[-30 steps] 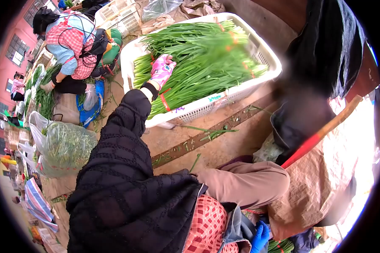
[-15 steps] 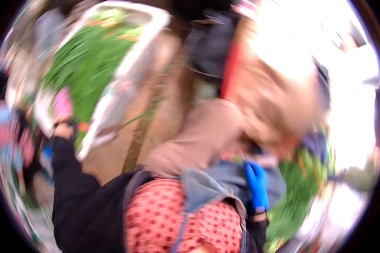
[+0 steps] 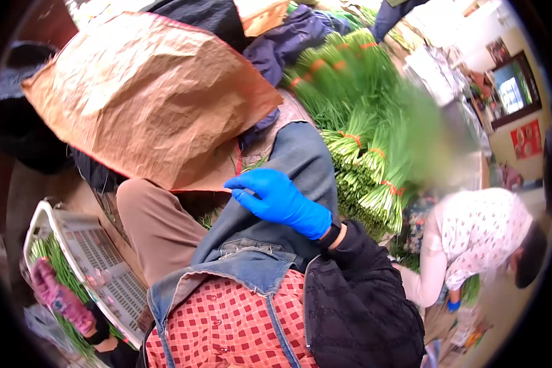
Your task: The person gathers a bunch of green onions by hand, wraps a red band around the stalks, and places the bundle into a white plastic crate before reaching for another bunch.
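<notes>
My right hand (image 3: 282,202), in a blue glove, pinches the near corner of a brown woven sheet (image 3: 165,92) with red edging, which slopes over my knees. At the lower left, my left hand (image 3: 64,300), in a pink patterned glove, lies on long green chives (image 3: 73,270) in a white plastic crate (image 3: 98,245). Its fingers look stretched out, with nothing gripped in them. Right of my knee, bundles of chives (image 3: 356,141) tied with orange bands lie heaped, pale stems toward me. Part of the heap is blurred.
Another person (image 3: 478,239) bends over greens at the right, one hand in a blue glove. Dark purple cloth (image 3: 276,49) lies behind the sheet. A framed screen (image 3: 514,89) is at the far right. Denim cloth (image 3: 294,159) covers my right leg.
The view has swung right, so the crate now sits lower left and the bundled chives show fully. My right hand has come from beside my lap to the sheet's corner and pinches it.
</notes>
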`<state>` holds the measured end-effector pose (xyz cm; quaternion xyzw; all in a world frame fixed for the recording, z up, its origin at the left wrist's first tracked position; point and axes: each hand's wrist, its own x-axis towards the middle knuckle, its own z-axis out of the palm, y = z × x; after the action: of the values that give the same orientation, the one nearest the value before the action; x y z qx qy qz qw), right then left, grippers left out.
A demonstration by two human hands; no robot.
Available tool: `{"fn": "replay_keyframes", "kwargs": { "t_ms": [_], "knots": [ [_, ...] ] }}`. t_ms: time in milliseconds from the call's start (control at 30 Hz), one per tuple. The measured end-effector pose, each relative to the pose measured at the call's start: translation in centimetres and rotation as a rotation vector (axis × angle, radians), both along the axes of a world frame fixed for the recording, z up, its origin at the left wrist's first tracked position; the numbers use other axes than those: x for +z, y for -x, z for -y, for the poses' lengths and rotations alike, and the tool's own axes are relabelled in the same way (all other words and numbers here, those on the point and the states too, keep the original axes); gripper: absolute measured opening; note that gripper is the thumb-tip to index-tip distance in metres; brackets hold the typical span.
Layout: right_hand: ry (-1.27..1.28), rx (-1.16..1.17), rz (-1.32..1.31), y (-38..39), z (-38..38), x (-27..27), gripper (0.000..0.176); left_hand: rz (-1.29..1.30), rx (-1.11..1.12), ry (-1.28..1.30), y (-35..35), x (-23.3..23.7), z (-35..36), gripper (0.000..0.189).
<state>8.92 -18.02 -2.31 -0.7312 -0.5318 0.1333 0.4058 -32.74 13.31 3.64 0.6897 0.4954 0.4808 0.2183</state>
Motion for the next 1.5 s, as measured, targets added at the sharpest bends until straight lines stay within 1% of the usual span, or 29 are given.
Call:
{"fn": "replay_keyframes", "kwargs": {
  "t_ms": [33,67,133,167,233,300,367,433,500,567,633,700,800,900,933,967,1000,1033,1067,1100,1133,1200,1233,1300,1333,1367,1433,1467,1500],
  "knots": [
    [-0.055,-0.062,-0.056,-0.2,1.0,0.6,0.024,0.038,-0.137,0.100,-4.0,0.2,1.2,0.025],
    [-0.080,-0.108,-0.084,-0.6,2.1,1.4,0.023,0.160,-0.204,0.146,-7.6,-0.7,2.5,0.014],
    [-0.132,-0.213,-0.222,-1.7,4.2,3.1,0.021,-0.056,-0.687,0.227,-14.5,0.9,6.1,0.010],
    [-0.171,-0.289,-0.359,-2.4,5.3,3.6,0.019,-0.125,-0.880,0.183,-18.2,1.4,8.1,0.025],
    [-0.160,-0.368,-0.345,-4.7,7.7,3.8,0.020,-0.459,-0.935,-0.041,-22.7,1.4,9.9,0.057],
    [-0.083,-0.485,-0.277,-7.2,9.6,3.9,0.020,-0.385,-1.035,-0.076,-25.4,-0.1,10.2,0.049],
    [0.012,-0.522,-0.205,-10.4,11.1,2.9,0.021,-0.392,-1.141,-0.080,-26.7,-1.6,8.6,0.020],
    [0.188,-0.535,-0.151,-14.8,13.0,0.4,0.024,-0.439,-1.149,0.027,-28.2,-1.3,7.9,0.015],
    [0.400,-0.505,-0.176,-19.6,14.2,-1.8,0.027,-0.382,-1.114,0.168,-29.3,-1.6,7.8,0.026],
    [0.444,-0.495,-0.248,-24.6,14.9,-5.9,0.035,-0.450,-1.131,0.338,-29.4,-1.6,7.0,0.033],
    [0.558,-0.456,-0.168,-29.1,14.3,-9.1,0.036,-0.563,-1.094,0.328,-28.6,-2.2,6.0,0.035],
    [0.598,-0.441,-0.190,-33.4,12.3,-11.8,0.041,-0.675,-1.077,0.147,-29.0,-1.9,5.3,0.036],
    [0.805,-0.430,0.087,-39.1,8.1,-15.6,0.051,-0.738,-0.996,0.127,-29.3,-3.5,4.2,0.038],
    [0.783,-0.438,0.208,-44.2,3.7,-20.5,0.053,-0.840,-1.032,-0.092,-29.8,-5.8,3.6,0.038],
    [0.843,-0.460,0.153,-45.6,1.8,-21.4,0.064,-0.810,-1.080,-0.122,-30.4,-6.4,3.3,0.039],
    [0.846,-0.453,0.150,-46.8,0.5,-22.9,0.064,-0.779,-1.126,-0.152,-31.2,-6.6,2.8,0.041],
    [0.801,-0.525,0.217,-47.9,-0.6,-24.8,0.070,-0.953,-1.093,-0.072,-33.0,-3.9,3.5,0.033],
    [0.752,-0.595,0.279,-49.1,-1.6,-27.0,0.076,-0.964,-1.063,-0.012,-33.7,-4.0,3.3,0.033],
    [0.731,-0.635,0.335,-50.6,-2.3,-29.6,0.092,-0.984,-0.915,0.091,-34.5,-4.2,4.6,0.032],
    [0.734,-0.629,0.327,-51.3,-3.0,-30.4,0.092,-0.999,-0.766,0.189,-35.3,-4.4,5.7,0.031],
    [0.755,-0.660,0.298,-51.8,-3.6,-30.6,0.097,-1.022,-1.062,-0.013,-35.8,-4.4,2.8,0.031],
    [0.836,-0.693,0.195,-52.3,-5.0,-31.2,0.104,-1.029,-1.053,0.042,-36.2,-4.6,2.5,0.032],
    [0.837,-0.690,0.191,-52.6,-5.1,-32.8,0.104,-1.029,-1.042,0.088,-36.5,-4.6,2.5,0.032],
    [0.752,-0.826,0.440,-52.6,-5.2,-35.3,0.102,-1.033,-1.000,0.095,-37.0,-4.9,3.0,0.032],
    [0.768,-0.893,0.467,-52.6,-5.5,-35.5,0.083,-1.028,-0.988,0.119,-37.1,-5.0,3.1,0.031],
    [0.765,-0.893,0.472,-52.7,-5.4,-35.2,0.083,-1.023,-0.977,0.142,-37.2,-4.9,3.2,0.030],
    [0.896,-0.841,0.306,-52.5,-5.2,-33.5,0.061,-1.035,-0.977,0.108,-37.4,-4.9,3.2,0.029],
    [0.858,-0.819,0.356,-51.7,-4.7,-32.8,0.048,-1.057,-0.983,0.087,-37.3,-4.6,3.2,0.028],
    [0.802,-0.784,0.386,-50.3,-4.0,-31.5,0.050,-1.048,-0.983,0.089,-37.2,-4.6,3.2,0.028]
  ]
}}
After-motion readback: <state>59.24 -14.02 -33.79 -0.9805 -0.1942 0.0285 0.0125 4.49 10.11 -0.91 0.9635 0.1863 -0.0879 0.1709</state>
